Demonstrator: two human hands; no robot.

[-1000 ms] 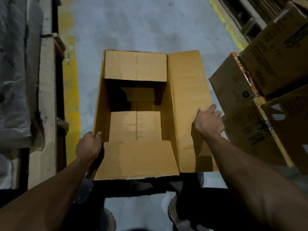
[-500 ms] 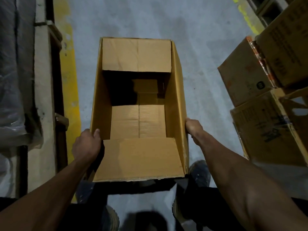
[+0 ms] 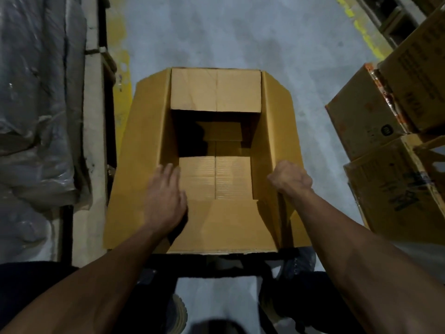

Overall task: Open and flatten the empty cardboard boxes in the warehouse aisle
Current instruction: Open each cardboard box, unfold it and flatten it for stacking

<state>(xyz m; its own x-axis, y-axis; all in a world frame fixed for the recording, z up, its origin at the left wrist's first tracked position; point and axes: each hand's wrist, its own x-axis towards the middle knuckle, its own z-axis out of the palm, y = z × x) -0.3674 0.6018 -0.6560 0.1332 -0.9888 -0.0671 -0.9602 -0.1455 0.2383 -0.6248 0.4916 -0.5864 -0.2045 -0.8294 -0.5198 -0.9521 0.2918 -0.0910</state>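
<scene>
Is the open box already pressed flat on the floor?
No, the open box keeps its upright walls, with its deep inside visible between both hands.

Single head-worn view, wide-angle, looking steeply down and forward from just above both forearms. Close to the left hand (image 3: 163, 201) and right hand (image 3: 290, 178), with the open cardboard box (image 3: 216, 92) directly beyond them and the grey floor (image 3: 228, 32) farther ahead.
</scene>
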